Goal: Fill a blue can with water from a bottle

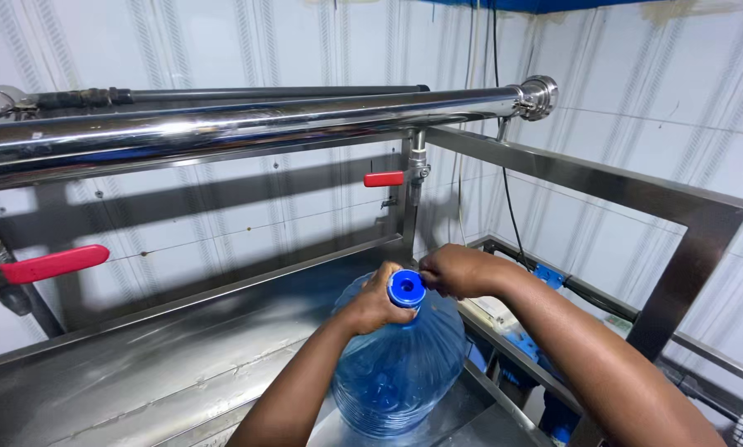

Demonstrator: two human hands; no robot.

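A large clear blue water bottle (400, 364) stands upright on the steel bench (139, 372), under a tap. Its blue cap (407, 288) sits on the neck with a hole in its centre. My left hand (373, 302) is wrapped around the neck just below the cap. My right hand (454, 271) is closed at the cap's right edge, fingertips pinching its rim. Both forearms reach in from the bottom of the view.
A shiny steel pipe (247, 120) runs across above the bench. Two red-handled valves hang from it, one at the left (52, 264) and one above the bottle (384, 179). A steel frame (686, 248) rises at the right, with blue fittings (548, 276) behind it. A tiled wall closes the back.
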